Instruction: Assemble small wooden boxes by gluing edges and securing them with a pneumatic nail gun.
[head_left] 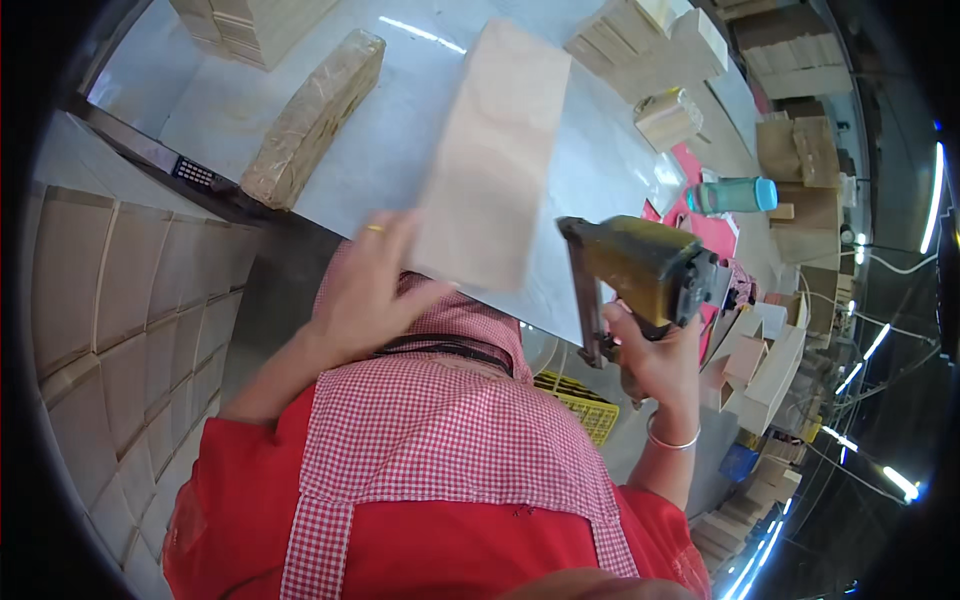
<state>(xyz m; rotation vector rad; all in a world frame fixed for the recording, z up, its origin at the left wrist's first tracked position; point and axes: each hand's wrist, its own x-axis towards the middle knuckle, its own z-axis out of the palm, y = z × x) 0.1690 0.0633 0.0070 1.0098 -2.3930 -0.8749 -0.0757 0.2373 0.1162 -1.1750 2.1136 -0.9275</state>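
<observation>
A long pale wooden box lies on the table, its near end reaching over the front edge. My left hand, with a ring on one finger, is at the near left corner of this box. Its fingers are spread and slightly blurred, the thumb stretched along the near end; whether they press on the wood is hard to see. To the right, my right hand is wrapped around the handle of a pneumatic staple gun. The tool is held up beside the box, its dark nose on the left, apart from the wood.
A wrapped brown bundle lies on the table at left. Wooden pieces, a wrapped block and a teal bottle stand at right. Stacked panels rise at my left. A yellow crate sits below the table edge.
</observation>
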